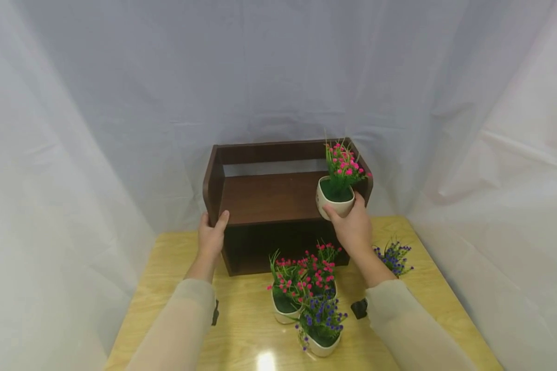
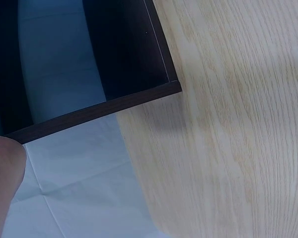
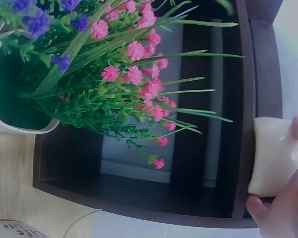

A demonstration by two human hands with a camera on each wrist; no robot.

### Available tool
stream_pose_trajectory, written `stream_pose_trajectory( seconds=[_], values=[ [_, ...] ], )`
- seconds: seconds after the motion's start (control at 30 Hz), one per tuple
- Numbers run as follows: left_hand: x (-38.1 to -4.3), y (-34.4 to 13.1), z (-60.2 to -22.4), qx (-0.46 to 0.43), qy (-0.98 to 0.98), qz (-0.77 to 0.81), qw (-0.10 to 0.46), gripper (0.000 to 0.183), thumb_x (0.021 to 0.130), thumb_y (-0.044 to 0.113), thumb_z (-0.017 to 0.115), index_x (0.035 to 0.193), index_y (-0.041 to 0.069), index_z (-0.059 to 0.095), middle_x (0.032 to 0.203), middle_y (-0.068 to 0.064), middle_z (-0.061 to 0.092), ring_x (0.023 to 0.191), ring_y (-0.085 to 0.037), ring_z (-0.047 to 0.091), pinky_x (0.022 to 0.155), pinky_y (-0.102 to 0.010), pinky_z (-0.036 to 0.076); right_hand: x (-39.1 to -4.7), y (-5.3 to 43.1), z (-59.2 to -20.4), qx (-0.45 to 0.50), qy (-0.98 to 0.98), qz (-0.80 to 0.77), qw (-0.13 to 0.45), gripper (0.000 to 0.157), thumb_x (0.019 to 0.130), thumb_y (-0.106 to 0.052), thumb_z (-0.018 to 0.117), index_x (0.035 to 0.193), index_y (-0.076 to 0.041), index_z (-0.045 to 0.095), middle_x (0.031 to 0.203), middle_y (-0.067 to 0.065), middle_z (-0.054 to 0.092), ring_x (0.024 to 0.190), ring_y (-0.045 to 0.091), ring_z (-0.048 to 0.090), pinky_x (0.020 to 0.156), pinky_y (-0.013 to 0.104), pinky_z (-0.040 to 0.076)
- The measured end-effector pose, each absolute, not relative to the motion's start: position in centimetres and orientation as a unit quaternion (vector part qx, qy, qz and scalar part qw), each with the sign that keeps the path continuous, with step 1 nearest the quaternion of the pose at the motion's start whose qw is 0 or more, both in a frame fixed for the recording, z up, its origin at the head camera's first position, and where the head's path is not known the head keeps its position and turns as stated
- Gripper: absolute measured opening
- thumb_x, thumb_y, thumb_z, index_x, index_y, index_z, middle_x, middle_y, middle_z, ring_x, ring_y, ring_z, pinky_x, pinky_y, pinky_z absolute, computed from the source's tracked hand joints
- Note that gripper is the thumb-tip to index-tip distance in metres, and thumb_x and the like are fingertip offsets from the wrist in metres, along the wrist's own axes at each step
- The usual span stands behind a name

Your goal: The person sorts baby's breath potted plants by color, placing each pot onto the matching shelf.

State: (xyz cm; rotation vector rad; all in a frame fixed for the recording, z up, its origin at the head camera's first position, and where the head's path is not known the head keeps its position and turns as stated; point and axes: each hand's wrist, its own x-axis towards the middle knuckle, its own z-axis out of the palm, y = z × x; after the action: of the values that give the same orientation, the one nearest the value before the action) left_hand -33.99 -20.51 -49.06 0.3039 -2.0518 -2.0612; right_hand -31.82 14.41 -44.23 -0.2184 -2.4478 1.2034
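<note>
My right hand (image 1: 356, 231) grips a white pot of pink artificial flowers (image 1: 336, 204) at the right end of a dark brown two-tier wooden shelf (image 1: 269, 198). In the right wrist view, fingers and thumb hold both sides of the pot (image 3: 275, 156) beside the shelf's upper board; whether its base touches the board I cannot tell. My left hand (image 1: 210, 238) holds the shelf's left side panel, thumb over the front edge. Only part of that hand (image 2: 4, 173) shows in the left wrist view, against the shelf's edge (image 2: 102, 110).
On the wooden table (image 1: 176, 278), two pots of pink flowers (image 1: 285, 312) and a pot of purple flowers (image 1: 322, 346) cluster before the shelf. More purple flowers (image 1: 394, 257) stand right, partly behind my right forearm. White sheeting (image 1: 278, 67) hangs behind and at both sides.
</note>
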Motion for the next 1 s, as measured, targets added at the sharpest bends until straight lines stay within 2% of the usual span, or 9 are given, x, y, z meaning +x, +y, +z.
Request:
stream_pose_trajectory(
  seconds=[0.13,0.23,0.43,0.7,0.9,1.0],
  values=[
    [-33.0,-20.2,-47.7,0.101,-0.698,-0.702,0.103,0.058,0.098,0.031,0.064,0.143,0.002,0.041,0.140,-0.019,0.050,0.132,-0.031,0.046,0.121,-0.044,0.032,-32.4,14.1,-44.6,-0.085,-0.870,0.436,0.215,0.097,0.081,-0.060,0.076,0.151,-0.007,0.033,0.139,0.021,0.059,0.121,0.038,0.062,0.096,0.054,0.053],
    [-32.6,-20.0,-47.4,0.099,-0.700,-0.699,0.105,0.057,0.099,0.031,0.064,0.143,0.002,0.042,0.140,-0.020,0.051,0.132,-0.033,0.046,0.121,-0.046,0.032,-32.8,14.0,-44.8,-0.082,-0.869,0.432,0.226,0.096,0.081,-0.059,0.076,0.150,-0.005,0.035,0.138,0.022,0.059,0.121,0.039,0.062,0.097,0.054,0.052],
    [-32.9,-20.2,-47.6,0.102,-0.701,-0.698,0.101,0.060,0.099,0.032,0.064,0.147,0.005,0.039,0.147,-0.019,0.048,0.138,-0.033,0.044,0.124,-0.044,0.030,-33.8,14.0,-44.8,-0.078,-0.875,0.414,0.239,0.095,0.081,-0.060,0.076,0.147,-0.004,0.037,0.137,0.023,0.060,0.119,0.040,0.062,0.096,0.055,0.052],
    [-34.4,-20.7,-50.0,0.098,-0.713,-0.684,0.119,0.067,0.095,0.048,0.065,0.147,0.014,0.040,0.148,-0.014,0.049,0.139,-0.030,0.044,0.124,-0.044,0.030,-34.8,13.7,-44.7,-0.088,-0.878,0.401,0.246,0.092,0.081,-0.058,0.077,0.145,-0.004,0.039,0.134,0.024,0.062,0.117,0.041,0.063,0.096,0.056,0.052],
    [-34.4,-20.8,-50.2,0.097,-0.712,-0.687,0.112,0.070,0.094,0.051,0.064,0.149,0.016,0.038,0.151,-0.012,0.047,0.143,-0.029,0.041,0.124,-0.046,0.029,-35.4,13.5,-44.5,-0.092,-0.879,0.398,0.246,0.092,0.080,-0.057,0.078,0.145,-0.003,0.040,0.133,0.024,0.062,0.117,0.041,0.063,0.096,0.056,0.052],
    [-33.6,-20.9,-49.0,0.099,-0.708,-0.693,0.094,0.067,0.097,0.046,0.063,0.150,0.016,0.036,0.154,-0.011,0.044,0.146,-0.030,0.038,0.125,-0.048,0.027,-36.0,13.3,-44.5,-0.093,-0.881,0.393,0.245,0.093,0.079,-0.058,0.079,0.144,-0.004,0.041,0.132,0.024,0.063,0.116,0.041,0.064,0.094,0.057,0.053]
  ],
)
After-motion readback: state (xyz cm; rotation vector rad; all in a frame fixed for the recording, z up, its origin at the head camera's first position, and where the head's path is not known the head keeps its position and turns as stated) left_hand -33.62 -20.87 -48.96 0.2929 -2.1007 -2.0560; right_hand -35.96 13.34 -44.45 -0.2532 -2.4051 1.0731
